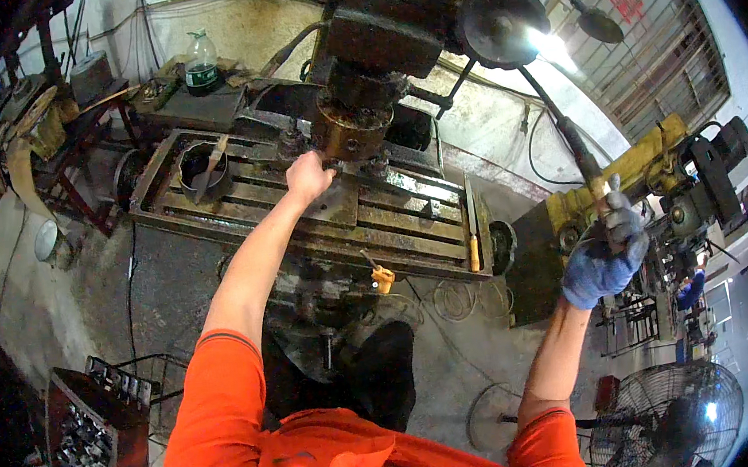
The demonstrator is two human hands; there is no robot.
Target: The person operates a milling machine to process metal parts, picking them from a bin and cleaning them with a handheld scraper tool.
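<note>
One greasy slotted machine table (pixel 409 221) — grimy workshop, concrete floor (pixel 156 279), barred window (pixel 651 49).

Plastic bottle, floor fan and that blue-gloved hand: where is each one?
Plastic bottle (pixel 201 64): head view, on its clear body.
Floor fan (pixel 675 416): head view, on its wire guard.
Right hand (pixel 605 253): head view, on the glove's back, gripping the lever.

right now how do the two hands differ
The left hand is bare; the right hand wears a blue-grey glove. The left reaches forward to the machine table under the spindle head; the right is raised at the side, gripping a long lever. Both arms have orange sleeves.
</note>
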